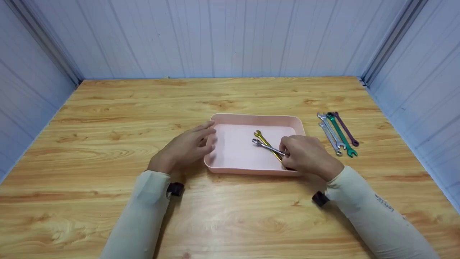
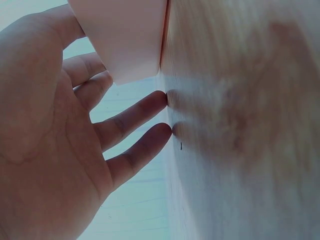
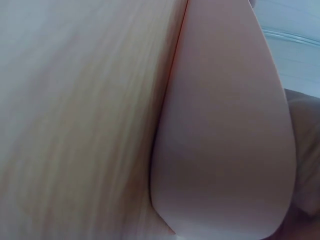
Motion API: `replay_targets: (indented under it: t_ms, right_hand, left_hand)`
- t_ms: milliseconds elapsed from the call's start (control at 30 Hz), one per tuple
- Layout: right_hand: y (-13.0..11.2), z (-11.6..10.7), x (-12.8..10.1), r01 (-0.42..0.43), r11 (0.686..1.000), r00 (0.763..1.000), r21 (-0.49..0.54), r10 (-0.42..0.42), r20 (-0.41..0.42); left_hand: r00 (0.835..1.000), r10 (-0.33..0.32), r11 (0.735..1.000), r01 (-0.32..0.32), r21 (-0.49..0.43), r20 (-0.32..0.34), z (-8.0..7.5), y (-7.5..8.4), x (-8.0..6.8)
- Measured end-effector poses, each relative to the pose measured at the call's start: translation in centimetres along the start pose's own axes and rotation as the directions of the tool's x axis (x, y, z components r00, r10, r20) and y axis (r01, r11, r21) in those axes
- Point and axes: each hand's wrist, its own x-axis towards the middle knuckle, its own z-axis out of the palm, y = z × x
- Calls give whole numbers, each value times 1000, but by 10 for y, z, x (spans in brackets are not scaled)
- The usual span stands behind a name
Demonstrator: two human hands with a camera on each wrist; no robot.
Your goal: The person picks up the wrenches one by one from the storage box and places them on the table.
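Observation:
A pink tray [image 1: 230, 147] sits on the wooden table, its outer wall [image 3: 225, 120] filling much of the right wrist view. My right hand [image 1: 305, 154] reaches over its near right corner and grips the end of a silver wrench [image 1: 265, 145]. This wrench lies crosswise over a gold wrench [image 1: 261, 136] inside the tray; the gripping fingertips and the wrenches' near ends are hidden. At the tray's left side is my left hand [image 1: 187, 145], fingers extended and apart. In the left wrist view, some fingers of the left hand [image 2: 55, 125] touch the tray's wall [image 2: 125, 40] and two fingertips meet the table.
To the right of the tray several wrenches lie side by side on the table: silver ones [image 1: 332, 133], a green wrench [image 1: 341, 135] and a purple wrench [image 1: 346, 129]. Pale panelled walls [image 1: 230, 39] enclose the table at the back and both sides.

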Motion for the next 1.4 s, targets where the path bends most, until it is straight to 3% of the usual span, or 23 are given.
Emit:
replay_targets:
  t_ms: [567,933,1400]
  right_hand:
    - [-1,1,2,-5,1000,999,-28,3,-47]
    - [3,2,1,32,999,990,-28,-35,-138]
    - [1,1,2,21,998,992,-51,-27,-123]
  left_hand:
    - [1000,-5,1000,5,6,-10,1,-1,2]
    - [1000,5,1000,-5,-2,-15,1,0,0]
    - [1000,8,1000,-8,10,-11,2,-2,2]
